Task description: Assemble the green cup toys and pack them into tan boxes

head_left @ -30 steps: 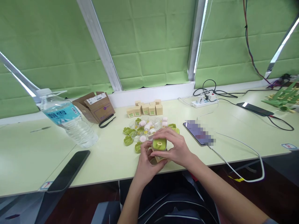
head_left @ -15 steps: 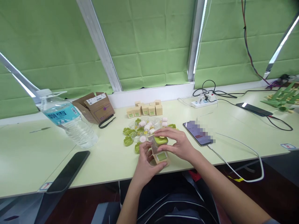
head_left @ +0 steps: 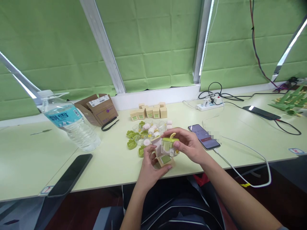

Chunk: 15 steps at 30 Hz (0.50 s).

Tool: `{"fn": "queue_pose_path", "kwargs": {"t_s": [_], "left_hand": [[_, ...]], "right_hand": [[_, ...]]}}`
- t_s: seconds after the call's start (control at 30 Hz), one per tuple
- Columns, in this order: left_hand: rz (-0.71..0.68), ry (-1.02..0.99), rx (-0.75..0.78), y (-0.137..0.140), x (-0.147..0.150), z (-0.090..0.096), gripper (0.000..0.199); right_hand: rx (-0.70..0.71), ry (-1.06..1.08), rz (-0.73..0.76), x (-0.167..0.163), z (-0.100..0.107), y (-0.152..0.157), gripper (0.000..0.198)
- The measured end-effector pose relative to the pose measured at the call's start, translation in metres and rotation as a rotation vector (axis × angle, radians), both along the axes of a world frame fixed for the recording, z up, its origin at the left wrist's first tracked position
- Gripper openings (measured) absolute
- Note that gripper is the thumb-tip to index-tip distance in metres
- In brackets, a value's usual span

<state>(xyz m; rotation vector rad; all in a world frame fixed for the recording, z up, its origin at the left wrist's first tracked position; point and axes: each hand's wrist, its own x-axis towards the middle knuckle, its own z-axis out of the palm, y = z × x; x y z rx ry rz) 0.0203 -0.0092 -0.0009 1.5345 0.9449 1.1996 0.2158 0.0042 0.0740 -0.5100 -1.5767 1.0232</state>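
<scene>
My left hand [head_left: 151,171] is closed round a small tan cardboard box [head_left: 166,160] with a green square on its face; its flap is up. Just above the box, my right hand [head_left: 189,143] grips a small clear jar [head_left: 169,147] with a green lid and a yellow loop on top. Something pale shows inside the jar. Beyond my hands lies a cluster of green flower-shaped lids [head_left: 131,144], clear cups [head_left: 162,126] and pale pink-white rolls [head_left: 146,142].
Several small tan boxes [head_left: 149,112] stand at the back. An open brown carton [head_left: 103,110] and a large water bottle [head_left: 72,123] are to the left, with a black phone [head_left: 70,175] nearer. At right are a lit phone [head_left: 203,137], a white cable and a power strip [head_left: 209,104].
My right hand has lifted the jar up out of the box and a little to the right, so its clear body now shows. My left hand keeps the box in place.
</scene>
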Motion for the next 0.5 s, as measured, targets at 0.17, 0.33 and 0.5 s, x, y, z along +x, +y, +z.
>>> {"fn": "queue_pose_path", "kwargs": {"t_s": [0.17,0.33,0.5], "left_hand": [[0.12,0.102,0.225,0.003,0.004,-0.008,0.07],[0.239,0.188,0.417,0.005,0.005,-0.015,0.069],[0.247,0.231,0.266,0.0,0.006,-0.015,0.067]], "right_hand": [[-0.113,-0.017,0.256,-0.001,0.004,-0.005,0.044],[-0.155,-0.022,0.33,-0.006,0.005,-0.007,0.04],[-0.096,-0.049,0.181,-0.003,0.007,-0.006,0.035]]}}
